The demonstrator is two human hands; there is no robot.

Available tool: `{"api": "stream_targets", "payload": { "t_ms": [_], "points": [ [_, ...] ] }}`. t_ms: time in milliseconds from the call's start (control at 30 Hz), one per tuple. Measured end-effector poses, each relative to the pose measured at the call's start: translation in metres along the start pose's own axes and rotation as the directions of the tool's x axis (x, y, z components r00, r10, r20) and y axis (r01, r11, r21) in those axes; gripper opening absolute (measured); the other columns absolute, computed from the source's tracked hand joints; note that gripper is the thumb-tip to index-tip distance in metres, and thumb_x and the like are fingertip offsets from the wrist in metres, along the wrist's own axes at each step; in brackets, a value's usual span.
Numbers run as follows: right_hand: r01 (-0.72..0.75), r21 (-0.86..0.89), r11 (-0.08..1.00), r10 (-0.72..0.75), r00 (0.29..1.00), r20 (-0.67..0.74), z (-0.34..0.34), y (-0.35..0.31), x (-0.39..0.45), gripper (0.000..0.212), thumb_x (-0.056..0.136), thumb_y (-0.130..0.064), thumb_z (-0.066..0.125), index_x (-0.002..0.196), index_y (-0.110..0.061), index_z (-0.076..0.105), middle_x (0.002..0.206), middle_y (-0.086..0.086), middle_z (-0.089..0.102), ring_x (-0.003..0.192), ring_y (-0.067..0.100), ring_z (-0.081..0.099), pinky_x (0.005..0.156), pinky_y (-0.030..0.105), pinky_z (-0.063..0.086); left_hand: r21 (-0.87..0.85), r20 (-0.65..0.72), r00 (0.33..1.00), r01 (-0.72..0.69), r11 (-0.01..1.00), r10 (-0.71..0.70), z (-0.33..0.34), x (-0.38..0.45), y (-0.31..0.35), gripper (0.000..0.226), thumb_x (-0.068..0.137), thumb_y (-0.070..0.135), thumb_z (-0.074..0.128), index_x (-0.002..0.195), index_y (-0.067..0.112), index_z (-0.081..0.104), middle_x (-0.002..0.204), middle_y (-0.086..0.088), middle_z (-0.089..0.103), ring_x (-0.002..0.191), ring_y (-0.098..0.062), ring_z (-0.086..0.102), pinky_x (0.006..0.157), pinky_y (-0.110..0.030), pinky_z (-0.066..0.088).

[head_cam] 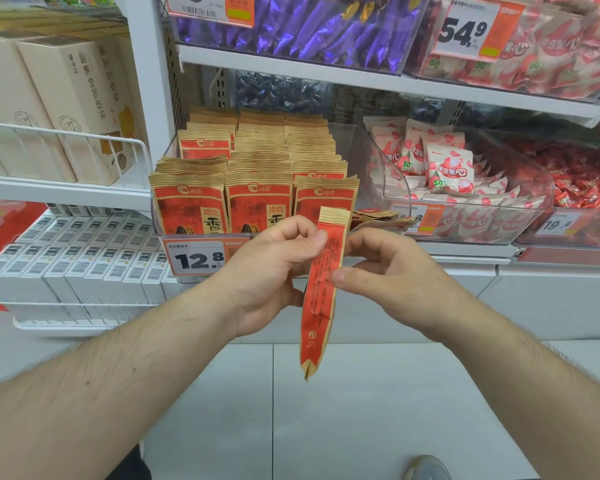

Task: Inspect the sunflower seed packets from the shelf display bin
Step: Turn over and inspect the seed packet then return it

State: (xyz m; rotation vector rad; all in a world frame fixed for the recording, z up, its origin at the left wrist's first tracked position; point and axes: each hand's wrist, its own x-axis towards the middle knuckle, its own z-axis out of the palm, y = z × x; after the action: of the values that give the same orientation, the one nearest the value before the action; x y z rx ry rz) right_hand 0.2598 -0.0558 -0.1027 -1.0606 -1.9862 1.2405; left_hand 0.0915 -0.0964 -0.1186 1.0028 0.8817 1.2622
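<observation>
**Both hands holding one seed packet edge-on before the bin**

The left hand [274, 268] is pinching a red-and-tan paper sunflower seed packet [321, 289] near its upper part, thumb against the narrow side. The right hand [392, 271] is gripping the same packet from the other side, thumb pressing on its edge. The packet is hanging upright, its side panel turned to the camera, just in front of the clear plastic display bin [160, 223]. More matching packets [257, 199] are standing in rows inside that bin, above an orange-and-white price tag reading 12.8 [201, 259].
</observation>
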Motion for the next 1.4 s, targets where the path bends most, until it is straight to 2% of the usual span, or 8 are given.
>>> {"api": "stream_targets", "payload": {
  "t_ms": [133,267,433,533,767,1033,1233,1400],
  "points": [
    [-0.018,-0.066,0.998,0.021,0.998,0.052,0.0,0.001,0.0,0.052,0.06,-0.036,0.086,0.106,-0.029,0.064,0.114,-0.012,0.068,0.091,0.023,0.07,0.087,0.048,0.058,-0.026,-0.019,1.0,-0.015,1.0,0.014,0.0,0.0,0.001,0.018,0.077,0.029,0.059,0.073,0.016,0.047,0.062,0.002,0.06,0.054,-0.01,0.059,0.056,-0.033,0.047],
    [-0.015,-0.256,0.967,0.052,0.989,0.139,0.002,0.003,-0.004,0.079,0.056,-0.043,0.088,0.124,-0.045,0.046,0.127,-0.022,0.055,0.103,0.002,0.063,0.091,0.036,0.054,-0.095,-0.068,0.997,-0.053,0.994,0.046,-0.003,0.003,0.004,0.016,0.077,0.028,0.062,0.07,0.019,0.05,0.071,-0.004,0.06,0.059,-0.018,0.06,0.053,-0.036,0.051],
    [-0.022,-0.274,0.961,0.083,0.973,0.215,0.007,0.002,-0.006,0.115,0.05,-0.045,0.089,0.142,-0.056,0.02,0.13,-0.016,0.055,0.106,0.004,0.065,0.088,0.027,0.055,-0.133,-0.111,0.989,-0.114,0.985,0.099,-0.006,0.005,0.005,0.014,0.078,0.031,0.061,0.07,0.022,0.054,0.075,-0.007,0.055,0.064,-0.023,0.052,0.06,-0.037,0.05],
    [0.01,-0.23,0.973,0.041,0.975,0.216,0.007,0.003,-0.006,0.114,0.058,-0.029,0.092,0.145,-0.053,0.022,0.125,-0.012,0.061,0.101,0.005,0.069,0.091,0.03,0.056,-0.135,-0.112,0.988,-0.124,0.983,0.109,-0.007,0.005,0.006,0.013,0.079,0.032,0.061,0.078,0.02,0.054,0.077,-0.007,0.055,0.064,-0.022,0.054,0.061,-0.037,0.05],
    [0.016,-0.204,0.979,0.031,0.973,0.227,0.003,0.001,-0.008,0.116,0.046,-0.042,0.085,0.146,-0.053,0.027,0.123,-0.007,0.065,0.099,0.011,0.071,0.087,0.039,0.059,-0.155,-0.078,0.993,-0.101,0.983,0.09,-0.009,0.004,0.005,0.013,0.08,0.033,0.062,0.076,0.021,0.057,0.093,-0.011,0.039,0.079,-0.027,0.036,0.065,-0.038,0.05],
    [0.023,-0.243,0.97,0.037,0.97,0.241,-0.002,-0.002,-0.01,0.117,0.045,-0.043,0.085,0.146,-0.052,0.027,0.121,-0.01,0.066,0.097,0.01,0.072,0.082,0.038,0.061,-0.163,-0.063,0.993,-0.105,0.981,0.096,-0.008,0.003,0.005,0.013,0.083,0.03,0.06,0.078,0.019,0.055,0.079,-0.011,0.047,0.067,-0.023,0.048,0.062,-0.038,0.051],
    [0.101,-0.32,0.942,-0.039,0.98,0.196,-0.003,-0.004,-0.012,0.106,0.057,-0.024,0.09,0.143,-0.049,0.033,0.113,-0.013,0.068,0.09,0.004,0.072,0.084,0.03,0.06,-0.192,-0.043,0.993,-0.115,0.975,0.108,-0.006,0.002,0.007,0.012,0.085,0.028,0.057,0.087,0.017,0.053,0.08,-0.009,0.059,0.063,-0.022,0.064,0.065,-0.041,0.056],
    [0.111,-0.326,0.939,-0.059,0.984,0.165,-0.003,-0.002,-0.012,0.113,0.046,-0.051,0.079,0.148,-0.045,0.032,0.115,-0.009,0.069,0.087,0.006,0.072,0.085,0.033,0.06,-0.205,-0.062,0.992,-0.117,0.972,0.106,-0.007,0.004,0.007,0.02,0.085,0.029,0.057,0.101,0.017,0.053,0.085,-0.007,0.06,0.075,-0.023,0.059,0.08,-0.047,0.053]
  ]
}}
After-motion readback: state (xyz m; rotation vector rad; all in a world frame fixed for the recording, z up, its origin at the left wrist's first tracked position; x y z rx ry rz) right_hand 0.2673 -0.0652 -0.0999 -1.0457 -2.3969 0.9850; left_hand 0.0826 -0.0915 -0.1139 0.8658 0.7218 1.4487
